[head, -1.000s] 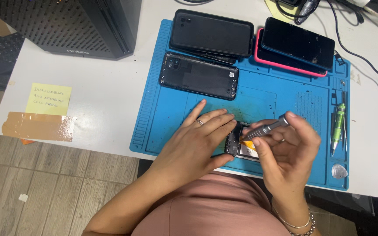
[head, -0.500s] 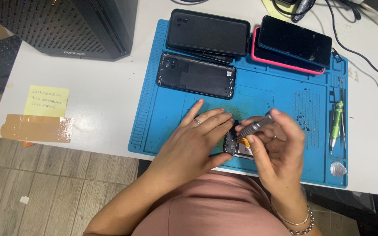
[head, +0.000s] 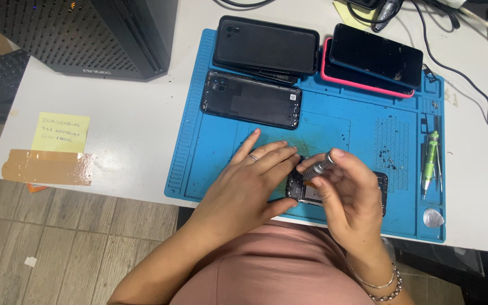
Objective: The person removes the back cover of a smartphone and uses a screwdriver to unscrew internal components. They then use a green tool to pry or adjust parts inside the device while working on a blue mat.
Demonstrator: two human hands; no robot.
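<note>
I see a white surface [head: 131, 124] with a smooth matte top, set over grey wood-plank flooring [head: 57, 248]. A blue rubbery work mat [head: 210, 152], ribbed along its edge and moulded into shallow trays, covers the middle.

My left hand [head: 249, 181] lies flat, fingers spread and pressing on the near-left end of an opened phone [head: 312, 192], dark and rectangular, its insides exposed. The phone sits on the mat's near edge, under and between both hands. A ring shows on one left finger.

My right hand [head: 351, 192] is closed around a slim grey metal screwdriver [head: 317, 168], gripped near the top with the fingertips; its tip points down-left into the phone, just beside the left fingertips.

Beyond the left hand: a black plastic phone back cover [head: 251, 99] with a camera cutout, lying flat. Farther out, a stack of black phones [head: 266, 45]. Beyond the right hand, a dark glossy phone on a pink case [head: 368, 56].

Right of the right hand, green-handled tools [head: 431, 161] lie in a mat slot; small dark screws [head: 388, 161] are scattered near them.

Far left of the left hand: a yellow sticky note [head: 60, 133], brown tape [head: 49, 168], and a black perforated computer case [head: 74, 34]. Black cables [head: 470, 79] run at the far right.
</note>
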